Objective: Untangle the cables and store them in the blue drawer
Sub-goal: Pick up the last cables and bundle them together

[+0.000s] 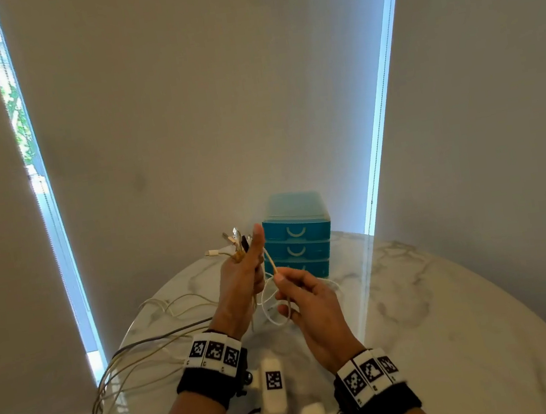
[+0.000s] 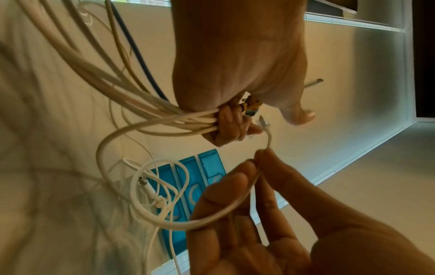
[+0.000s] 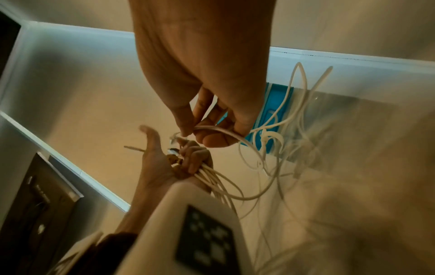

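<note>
My right hand (image 1: 313,309) pinches one white cable (image 2: 269,136) just below its plug, its end pointing up toward my left hand (image 1: 243,280), whose fingers clamp the cable bundle (image 2: 164,119), while the blue drawer unit (image 1: 298,238) stands closed behind on the worktop (image 1: 453,322).

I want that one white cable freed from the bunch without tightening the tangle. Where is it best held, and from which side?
Probably just behind its plug end, where the right hand already pinches the loose white cable. That end stands free beside the bundle of cables gripped in the left hand. Come from the right, away from that fist.
</note>
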`<act>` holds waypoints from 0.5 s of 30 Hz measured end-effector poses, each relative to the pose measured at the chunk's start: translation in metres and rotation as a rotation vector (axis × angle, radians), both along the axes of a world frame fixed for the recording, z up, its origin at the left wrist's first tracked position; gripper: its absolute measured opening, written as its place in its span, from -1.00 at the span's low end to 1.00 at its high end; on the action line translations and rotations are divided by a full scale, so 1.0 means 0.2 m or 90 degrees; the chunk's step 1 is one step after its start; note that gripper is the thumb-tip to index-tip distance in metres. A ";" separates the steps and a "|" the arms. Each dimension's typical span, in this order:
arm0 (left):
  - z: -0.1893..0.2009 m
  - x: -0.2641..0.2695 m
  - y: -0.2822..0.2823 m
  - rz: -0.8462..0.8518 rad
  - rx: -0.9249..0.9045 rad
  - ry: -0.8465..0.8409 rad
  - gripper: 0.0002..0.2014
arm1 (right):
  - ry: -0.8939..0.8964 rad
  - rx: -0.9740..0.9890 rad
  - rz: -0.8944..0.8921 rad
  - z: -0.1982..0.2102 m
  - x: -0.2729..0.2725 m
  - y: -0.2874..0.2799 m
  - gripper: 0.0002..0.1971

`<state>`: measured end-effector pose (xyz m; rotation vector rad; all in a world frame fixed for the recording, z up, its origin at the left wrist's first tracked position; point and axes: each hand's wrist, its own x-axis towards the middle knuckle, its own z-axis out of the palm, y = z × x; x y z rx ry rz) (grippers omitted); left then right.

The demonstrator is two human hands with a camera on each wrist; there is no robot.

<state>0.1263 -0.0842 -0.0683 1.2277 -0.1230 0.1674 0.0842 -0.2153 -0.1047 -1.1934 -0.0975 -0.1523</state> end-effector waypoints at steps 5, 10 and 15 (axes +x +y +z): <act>0.00 0.00 -0.01 0.070 0.045 -0.009 -0.57 | -0.012 -0.107 0.045 -0.01 0.00 0.02 -0.78; 0.04 0.03 0.07 0.077 -0.202 -0.032 -0.61 | -0.017 -0.346 -0.062 -0.04 0.05 -0.08 -0.88; 0.05 0.06 0.16 0.022 -0.373 -0.069 -0.52 | 0.012 -0.391 -0.292 -0.01 0.09 -0.22 -0.76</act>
